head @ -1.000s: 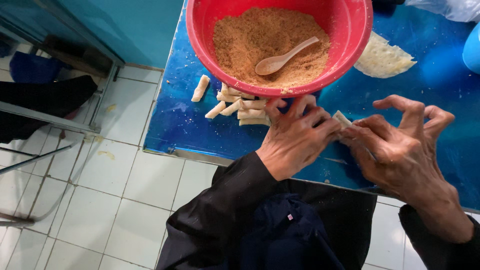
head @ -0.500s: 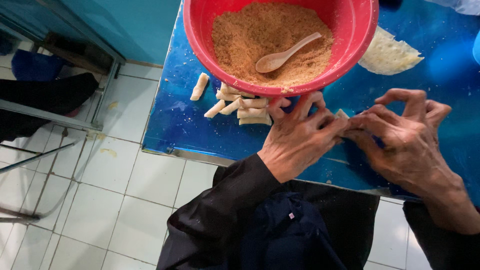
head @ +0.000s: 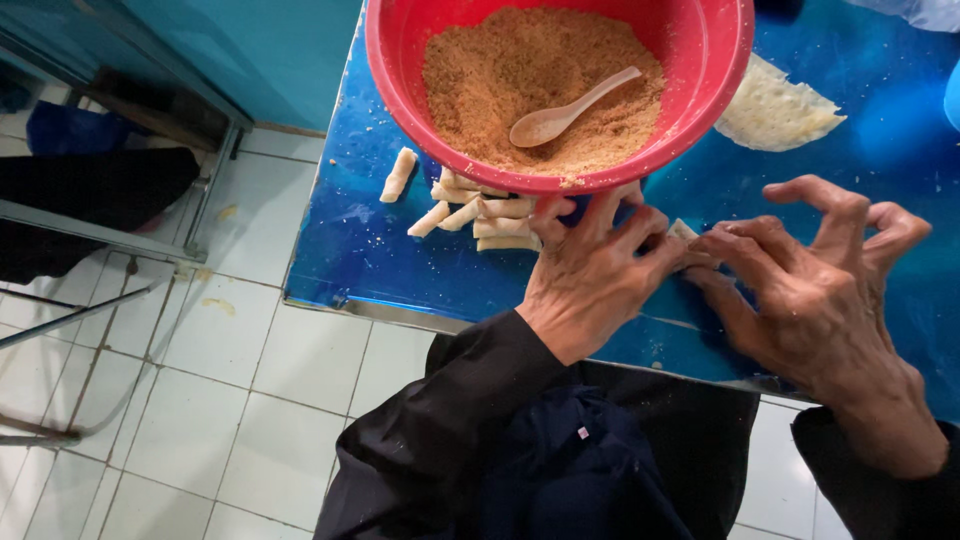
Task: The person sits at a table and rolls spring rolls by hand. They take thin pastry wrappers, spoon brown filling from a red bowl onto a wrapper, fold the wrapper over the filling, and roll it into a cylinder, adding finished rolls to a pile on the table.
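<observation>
We pinch a little white wrapper [head: 682, 231] with our left hand [head: 590, 275] and right hand [head: 800, 290], just below the red bowl [head: 720, 60]. We seem to be rolling it. Next, tight, even rolling.

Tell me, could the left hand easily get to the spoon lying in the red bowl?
Probably yes. The spoon lies uncovered on the crumbs in the open red bowl, just past the left hand. Only the bowl's rim lies between, though both hands are pinching a small roll.

A small pale roll [head: 683, 230] is being pinched between the left hand [head: 590, 275] and right hand [head: 800, 290] beside the red bowl [head: 700, 110].
</observation>
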